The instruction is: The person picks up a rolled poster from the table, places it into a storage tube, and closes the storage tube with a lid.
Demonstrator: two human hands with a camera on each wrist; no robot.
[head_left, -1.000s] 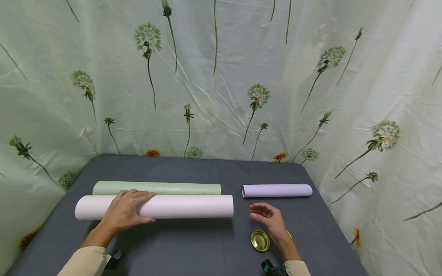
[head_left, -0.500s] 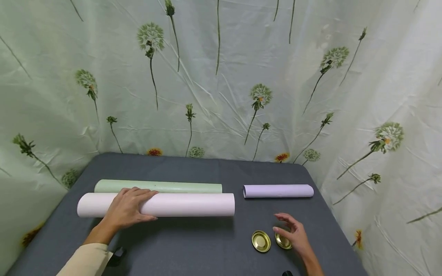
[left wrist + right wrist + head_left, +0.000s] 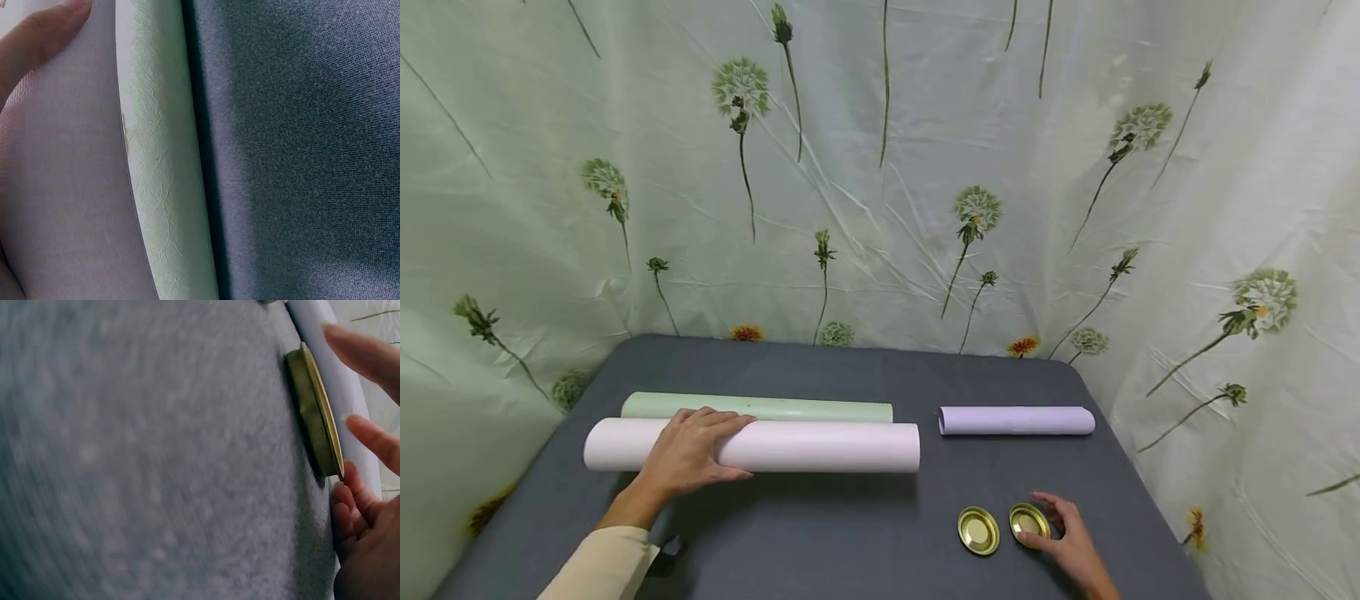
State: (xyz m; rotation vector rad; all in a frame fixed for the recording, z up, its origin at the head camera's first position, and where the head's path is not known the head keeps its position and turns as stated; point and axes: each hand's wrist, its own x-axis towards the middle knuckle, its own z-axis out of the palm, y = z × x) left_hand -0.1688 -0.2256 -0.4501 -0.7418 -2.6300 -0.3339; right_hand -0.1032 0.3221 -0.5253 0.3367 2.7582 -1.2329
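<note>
My left hand (image 3: pixel 696 454) grips a thick pale pink roll (image 3: pixel 827 446) from above, its thumb along the near side. In the left wrist view the roll (image 3: pixel 69 169) lies across the near part, with a finger over it. A shadow falls on the table below the roll. Behind it is a light green roll (image 3: pixel 760 407), partly covered. My right hand (image 3: pixel 1070 542) is at a shallow gold lid (image 3: pixel 1028 523), thumb and fingers spread around its right side. Fingertips show right at the lid's rim (image 3: pixel 317 415) in the right wrist view. Another gold lid (image 3: pixel 978 531) lies to its left.
A thin lilac roll (image 3: pixel 1017 421) lies farther back on the right of the dark grey cloth-covered table (image 3: pixel 850 542). A curtain (image 3: pixel 880 183) with dandelion prints hangs behind the table and along its sides.
My right hand has moved right and toward the near side, from beside the pink roll's end to the right-hand lid. My left hand keeps hold of the pink roll.
</note>
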